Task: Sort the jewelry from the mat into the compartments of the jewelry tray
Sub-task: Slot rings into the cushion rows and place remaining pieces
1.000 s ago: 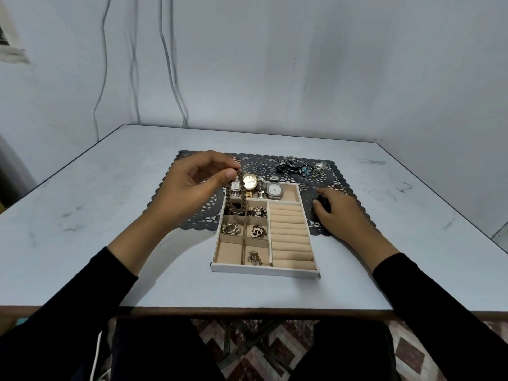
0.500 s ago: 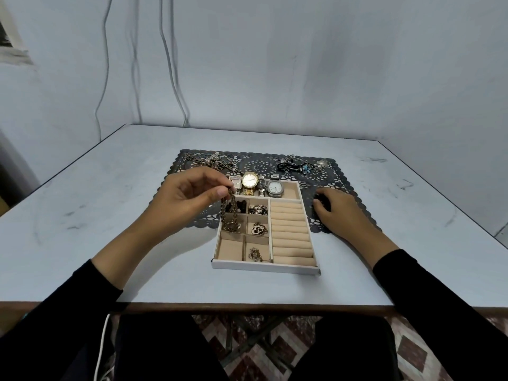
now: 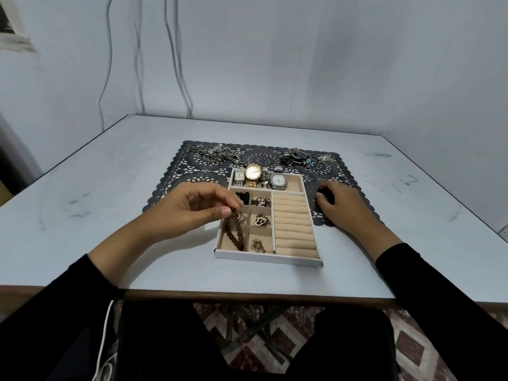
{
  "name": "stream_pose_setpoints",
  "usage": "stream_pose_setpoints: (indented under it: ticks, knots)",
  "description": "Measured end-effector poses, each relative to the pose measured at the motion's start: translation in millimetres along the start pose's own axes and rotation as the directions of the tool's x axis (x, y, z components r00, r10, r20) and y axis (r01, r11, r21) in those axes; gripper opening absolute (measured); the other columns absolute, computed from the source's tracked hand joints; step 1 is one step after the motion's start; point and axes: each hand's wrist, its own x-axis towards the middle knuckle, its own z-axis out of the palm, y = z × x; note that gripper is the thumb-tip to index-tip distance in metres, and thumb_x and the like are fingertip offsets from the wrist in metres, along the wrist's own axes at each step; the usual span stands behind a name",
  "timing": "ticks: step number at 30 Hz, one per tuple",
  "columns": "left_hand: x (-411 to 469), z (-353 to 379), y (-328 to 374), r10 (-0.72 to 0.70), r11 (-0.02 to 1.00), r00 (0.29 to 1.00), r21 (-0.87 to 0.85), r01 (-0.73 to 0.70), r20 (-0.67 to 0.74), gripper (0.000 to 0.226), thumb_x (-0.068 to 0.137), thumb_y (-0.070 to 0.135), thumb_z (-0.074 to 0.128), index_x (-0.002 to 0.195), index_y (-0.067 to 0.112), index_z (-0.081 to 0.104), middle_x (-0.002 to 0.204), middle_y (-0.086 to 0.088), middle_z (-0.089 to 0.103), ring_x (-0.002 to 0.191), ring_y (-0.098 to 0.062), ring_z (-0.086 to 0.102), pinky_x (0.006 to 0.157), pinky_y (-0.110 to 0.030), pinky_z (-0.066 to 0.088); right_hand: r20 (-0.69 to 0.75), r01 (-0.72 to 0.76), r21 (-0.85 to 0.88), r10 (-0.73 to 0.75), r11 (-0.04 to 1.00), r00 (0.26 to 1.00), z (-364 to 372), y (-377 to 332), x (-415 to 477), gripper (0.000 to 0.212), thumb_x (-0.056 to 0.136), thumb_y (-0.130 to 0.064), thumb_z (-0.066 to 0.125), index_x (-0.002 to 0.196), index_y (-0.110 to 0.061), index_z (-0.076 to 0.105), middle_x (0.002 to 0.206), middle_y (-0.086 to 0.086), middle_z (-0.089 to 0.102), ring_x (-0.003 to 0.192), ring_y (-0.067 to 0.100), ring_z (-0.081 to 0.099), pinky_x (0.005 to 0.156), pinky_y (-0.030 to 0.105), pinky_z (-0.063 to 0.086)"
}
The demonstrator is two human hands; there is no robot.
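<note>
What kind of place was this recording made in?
Probably a spare room or home corner, not a shop: bare pale walls with loose cables hanging down, a plain white table, and patterned floor tiles below.

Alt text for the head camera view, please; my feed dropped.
The left hand pinches a dark chain, its lower end lying in the near-left compartment of the tray. The right hand rests on the mat right of the tray. Four watches sit in the tray's far row; more jewelry lies on the mat's far corners.
</note>
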Motion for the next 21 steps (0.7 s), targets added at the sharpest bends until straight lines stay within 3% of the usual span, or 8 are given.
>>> stream_pose_setpoints:
  ticks: [5,9,12,21]
  knots:
    - [-2.3,-2.6,-1.7,0.044,0.996,0.999,0.081,-0.046,0.027,0.011,0.084,0.001,0.067,0.093,0.005,0.072,0.102,-0.008,0.065,0.096,-0.018,0.067,0.086,-0.021,0.052,0.003,-0.001,-0.001,0.001,1.000,1.000,0.2,1.1,0.4,0.024,0.093,-0.022,0.054,0.111,-0.009,0.062,0.104,0.009,0.066,0.095,0.022,0.057,0.077,0.026,0.039]
    - [-2.5,-3.1,-0.7,0.124,0.954,0.990,0.266,-0.136,0.063,0.010,0.088,0.016,0.072,0.096,0.012,0.074,0.101,-0.001,0.069,0.100,-0.022,0.068,0.091,-0.028,0.053,0.002,0.002,-0.005,-0.002,1.000,1.000,-0.2,0.0,0.1,0.025,0.093,-0.022,0.054,0.113,-0.008,0.062,0.107,0.011,0.066,0.097,0.024,0.058,0.078,0.025,0.039]
    - [-1.4,-0.9,1.7,0.164,0.903,0.983,0.389,-0.183,0.083,0.012,0.086,0.015,0.073,0.097,0.018,0.076,0.099,0.005,0.073,0.098,-0.017,0.069,0.089,-0.026,0.052,0.003,-0.005,-0.008,0.005,1.000,1.000,-0.5,-0.7,0.4,0.027,0.093,-0.022,0.055,0.116,-0.007,0.061,0.109,0.011,0.066,0.099,0.025,0.058,0.078,0.024,0.038]
    - [3.5,8.1,-0.6,0.186,0.859,0.981,0.475,-0.191,0.059,0.016,0.078,0.021,0.078,0.092,0.015,0.077,0.094,0.004,0.069,0.091,-0.014,0.067,0.082,-0.020,0.051,0.012,-0.015,-0.014,0.015,1.000,1.000,-1.6,-1.0,-0.5,0.028,0.093,-0.023,0.053,0.116,-0.009,0.061,0.110,0.009,0.066,0.100,0.022,0.057,0.074,0.021,0.033]
